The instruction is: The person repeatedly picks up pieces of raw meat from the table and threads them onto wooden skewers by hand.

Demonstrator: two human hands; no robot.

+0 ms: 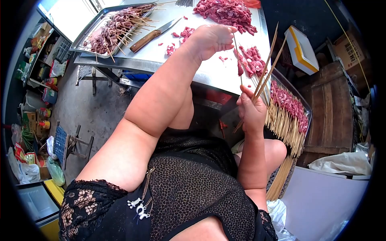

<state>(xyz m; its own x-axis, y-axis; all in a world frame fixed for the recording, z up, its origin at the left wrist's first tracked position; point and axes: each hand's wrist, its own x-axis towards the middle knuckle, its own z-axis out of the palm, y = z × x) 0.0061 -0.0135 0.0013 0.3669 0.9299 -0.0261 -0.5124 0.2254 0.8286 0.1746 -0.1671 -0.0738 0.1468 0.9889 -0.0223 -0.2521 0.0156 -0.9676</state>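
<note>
"What do I have?"
"Your right hand [252, 109] grips thin sticks [275, 35]; one has red meat [240, 69] on it. Your left hand [213, 38] is near its tip. I can't tell if it pinches anything."
"The meat pile [227, 14]?"
"On the worktop [211, 74]."

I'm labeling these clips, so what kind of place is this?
Probably a small skewer-prep room: the table holds raw meat, and trays hold many loaded skewers.
</note>
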